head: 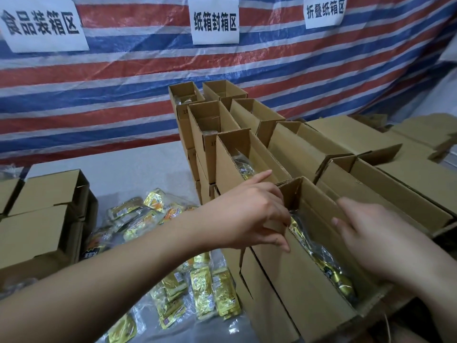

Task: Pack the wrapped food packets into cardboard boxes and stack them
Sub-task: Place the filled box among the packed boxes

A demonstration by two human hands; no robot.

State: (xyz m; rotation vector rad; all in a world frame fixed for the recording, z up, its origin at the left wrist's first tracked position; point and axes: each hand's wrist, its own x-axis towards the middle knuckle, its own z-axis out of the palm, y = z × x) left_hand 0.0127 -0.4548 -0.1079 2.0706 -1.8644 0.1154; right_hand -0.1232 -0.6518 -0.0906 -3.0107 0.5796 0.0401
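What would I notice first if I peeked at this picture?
Two bare hands meet over a long open brown cardboard box near the middle: the left hand holds its side wall, and the right hand reaches in over shiny gold food packets. More shiny gold wrapped packets lie loose on the table at lower left. Behind, a red, white and blue striped tarp carries white paper signs.

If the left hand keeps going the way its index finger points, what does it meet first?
Probably the packets in the next open box. The left hand points up and right over that box's wall; depth is unclear.
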